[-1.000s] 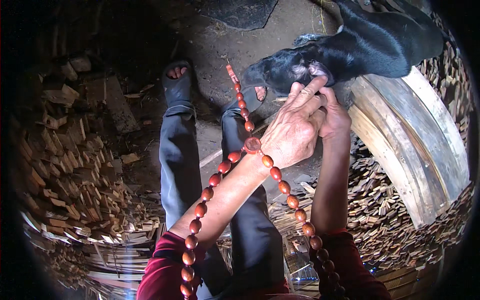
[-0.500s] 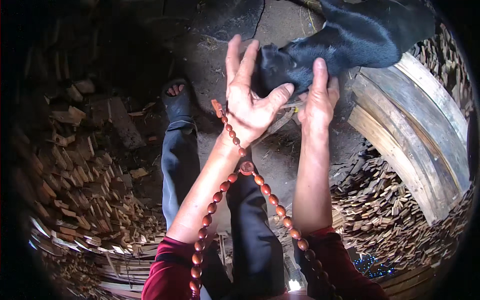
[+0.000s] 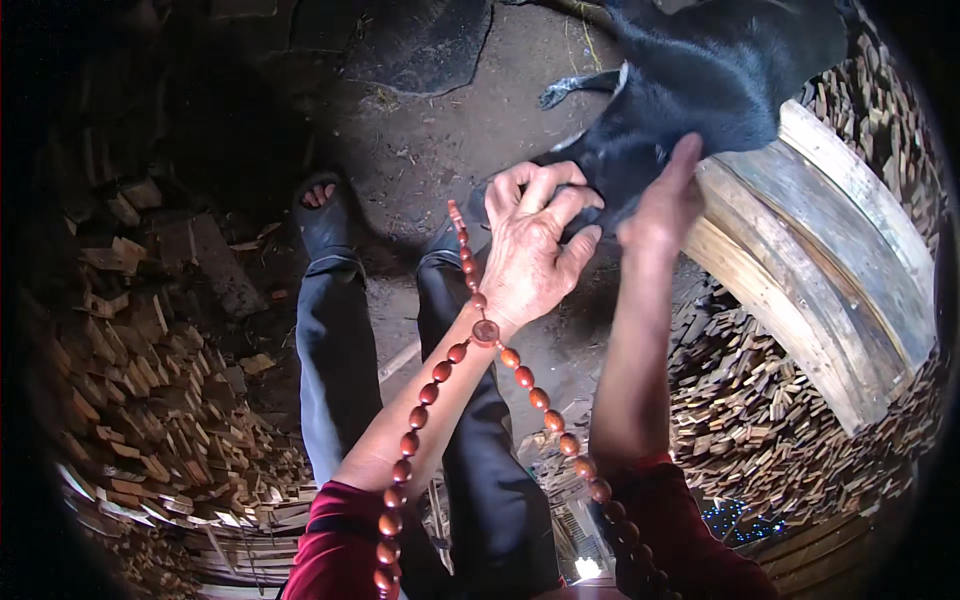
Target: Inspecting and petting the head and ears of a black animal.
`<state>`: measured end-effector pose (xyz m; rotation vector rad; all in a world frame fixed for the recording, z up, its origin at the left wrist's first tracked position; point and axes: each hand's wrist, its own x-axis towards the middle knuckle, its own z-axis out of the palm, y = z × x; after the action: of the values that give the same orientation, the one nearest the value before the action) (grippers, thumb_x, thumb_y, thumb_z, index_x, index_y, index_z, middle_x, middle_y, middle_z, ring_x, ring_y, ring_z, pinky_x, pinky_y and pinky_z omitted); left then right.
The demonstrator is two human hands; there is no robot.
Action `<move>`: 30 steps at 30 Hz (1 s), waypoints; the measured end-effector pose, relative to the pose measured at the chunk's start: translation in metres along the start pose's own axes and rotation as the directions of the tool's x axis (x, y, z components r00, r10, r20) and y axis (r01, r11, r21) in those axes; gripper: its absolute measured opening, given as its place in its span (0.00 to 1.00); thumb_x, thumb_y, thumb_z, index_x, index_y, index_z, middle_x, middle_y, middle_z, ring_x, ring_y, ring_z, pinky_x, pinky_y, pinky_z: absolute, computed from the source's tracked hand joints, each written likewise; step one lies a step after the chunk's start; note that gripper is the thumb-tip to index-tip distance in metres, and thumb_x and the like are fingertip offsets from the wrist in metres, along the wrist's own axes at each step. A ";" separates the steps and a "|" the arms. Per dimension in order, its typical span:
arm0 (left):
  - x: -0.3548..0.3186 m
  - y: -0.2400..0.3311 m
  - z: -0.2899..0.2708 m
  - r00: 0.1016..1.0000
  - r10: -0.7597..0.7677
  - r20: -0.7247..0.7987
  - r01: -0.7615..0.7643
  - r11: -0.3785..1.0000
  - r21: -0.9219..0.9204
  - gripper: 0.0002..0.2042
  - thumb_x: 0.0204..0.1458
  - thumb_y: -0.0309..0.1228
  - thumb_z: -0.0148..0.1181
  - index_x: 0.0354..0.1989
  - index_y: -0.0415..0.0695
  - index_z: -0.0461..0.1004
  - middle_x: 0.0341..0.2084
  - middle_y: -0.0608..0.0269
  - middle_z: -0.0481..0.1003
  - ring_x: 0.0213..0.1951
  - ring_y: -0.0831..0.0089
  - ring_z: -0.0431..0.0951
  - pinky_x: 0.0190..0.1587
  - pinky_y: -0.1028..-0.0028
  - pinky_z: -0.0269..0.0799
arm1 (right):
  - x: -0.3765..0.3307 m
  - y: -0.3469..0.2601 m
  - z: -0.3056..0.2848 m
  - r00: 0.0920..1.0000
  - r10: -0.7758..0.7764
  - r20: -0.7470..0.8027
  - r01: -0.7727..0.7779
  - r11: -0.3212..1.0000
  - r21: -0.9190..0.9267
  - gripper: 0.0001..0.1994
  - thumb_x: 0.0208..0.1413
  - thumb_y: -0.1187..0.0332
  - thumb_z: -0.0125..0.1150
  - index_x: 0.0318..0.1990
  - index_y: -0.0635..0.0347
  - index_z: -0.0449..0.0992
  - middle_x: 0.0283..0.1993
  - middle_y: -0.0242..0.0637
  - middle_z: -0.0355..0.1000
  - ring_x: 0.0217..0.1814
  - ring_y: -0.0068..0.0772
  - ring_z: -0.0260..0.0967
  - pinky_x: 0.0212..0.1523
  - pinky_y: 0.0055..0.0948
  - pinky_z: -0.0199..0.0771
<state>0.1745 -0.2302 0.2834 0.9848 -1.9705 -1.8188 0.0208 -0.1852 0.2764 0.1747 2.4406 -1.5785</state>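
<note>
A black dog (image 3: pixel 700 85) with short glossy fur, a speckled foreleg and a trace of white on its chest is at the upper right. Its head is low and partly hidden behind my hands. My left hand (image 3: pixel 535 245) lies over the head with fingers bent and pressed to the fur, the back of the hand facing up. My right hand (image 3: pixel 663 205) is beside the dog's neck, thumb pointing up; motion smears its fingers, and whether it touches the fur I cannot tell. A necklace of brown beads (image 3: pixel 539 398) hangs in front of my forearms.
Curved-looking wooden planks (image 3: pixel 800 270) lie at the right, next to a large stack of split wood (image 3: pixel 790 410). More split wood (image 3: pixel 150 390) fills the left side. A dark flat sheet (image 3: pixel 420 45) lies on the dirt floor (image 3: pixel 400 140). My sandalled foot (image 3: pixel 322 215) stands left of centre.
My left hand has turned from open beside the dog's head to bent fingers on top of it. My right hand has shifted slightly right. The dog's foreleg has come into view.
</note>
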 end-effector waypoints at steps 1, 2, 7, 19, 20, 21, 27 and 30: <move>-0.002 0.002 0.004 1.000 -0.004 0.009 0.004 1.000 -0.011 0.16 0.43 0.25 0.70 0.43 0.46 0.78 0.52 0.65 0.70 0.57 0.56 0.63 0.64 0.57 0.54 | 0.008 -0.015 0.000 0.999 -0.021 -0.035 0.017 0.994 -0.105 0.32 0.61 0.52 0.66 0.55 0.79 0.72 0.51 0.48 0.76 0.47 0.34 0.74 0.48 0.31 0.75; -0.005 0.002 0.005 1.000 -0.009 0.019 0.009 1.000 -0.018 0.16 0.43 0.25 0.70 0.43 0.46 0.78 0.52 0.65 0.70 0.57 0.56 0.63 0.64 0.57 0.55 | 0.013 -0.029 0.006 0.999 0.032 -0.025 -0.033 0.998 -0.047 0.33 0.59 0.53 0.68 0.58 0.78 0.70 0.53 0.48 0.75 0.49 0.38 0.74 0.51 0.33 0.74; -0.011 0.004 0.015 1.000 -0.008 0.017 0.010 0.990 -0.144 0.11 0.43 0.24 0.69 0.36 0.43 0.78 0.47 0.65 0.72 0.53 0.59 0.65 0.61 0.60 0.57 | 0.029 -0.007 0.006 0.973 -0.218 0.081 0.231 0.944 -0.236 0.32 0.54 0.65 0.73 0.60 0.77 0.66 0.57 0.51 0.72 0.56 0.41 0.72 0.61 0.35 0.69; 0.003 -0.016 0.025 0.867 -0.491 -0.079 0.409 0.794 -0.449 0.27 0.64 0.41 0.56 0.12 0.39 0.74 0.19 0.59 0.76 0.30 0.66 0.73 0.51 0.67 0.65 | -0.030 0.015 -0.031 0.974 0.078 0.215 -0.027 0.973 -0.228 0.25 0.53 0.78 0.68 0.60 0.68 0.69 0.54 0.39 0.74 0.52 0.30 0.71 0.58 0.30 0.70; 0.005 -0.019 0.026 0.864 -0.499 -0.066 0.423 0.792 -0.440 0.28 0.65 0.43 0.56 0.11 0.39 0.74 0.19 0.59 0.76 0.27 0.68 0.74 0.51 0.68 0.66 | -0.032 0.016 -0.034 0.967 0.093 0.237 -0.044 0.978 -0.204 0.25 0.53 0.78 0.67 0.59 0.67 0.69 0.54 0.38 0.74 0.53 0.29 0.71 0.58 0.29 0.70; 0.004 -0.021 0.027 0.851 -0.523 -0.050 0.455 0.781 -0.429 0.24 0.61 0.39 0.62 0.14 0.37 0.75 0.21 0.60 0.78 0.21 0.71 0.73 0.49 0.71 0.69 | -0.035 0.018 -0.036 0.967 0.130 0.220 -0.089 0.978 -0.188 0.25 0.54 0.80 0.67 0.60 0.65 0.69 0.54 0.36 0.74 0.52 0.28 0.71 0.59 0.29 0.69; 0.009 -0.024 0.032 0.843 -0.526 -0.108 0.459 0.810 -0.364 0.11 0.52 0.23 0.68 0.43 0.35 0.79 0.47 0.55 0.75 0.40 0.73 0.77 0.47 0.74 0.73 | -0.041 0.016 -0.044 0.915 0.255 0.311 -0.235 0.967 -0.103 0.24 0.55 0.82 0.64 0.60 0.61 0.70 0.52 0.33 0.74 0.52 0.25 0.71 0.58 0.28 0.71; 0.012 -0.021 0.027 0.942 -0.319 -0.103 0.266 0.898 -0.349 0.21 0.51 0.19 0.64 0.55 0.38 0.75 0.63 0.52 0.64 0.54 0.65 0.73 0.55 0.69 0.71 | -0.040 0.012 -0.046 0.887 0.265 0.378 -0.264 0.963 -0.055 0.23 0.55 0.82 0.64 0.60 0.60 0.70 0.53 0.32 0.74 0.52 0.24 0.71 0.58 0.27 0.71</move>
<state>0.1548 -0.2173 0.2561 1.3198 -1.4181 -2.0661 0.0562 -0.1375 0.2941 0.1719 2.0207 -1.3449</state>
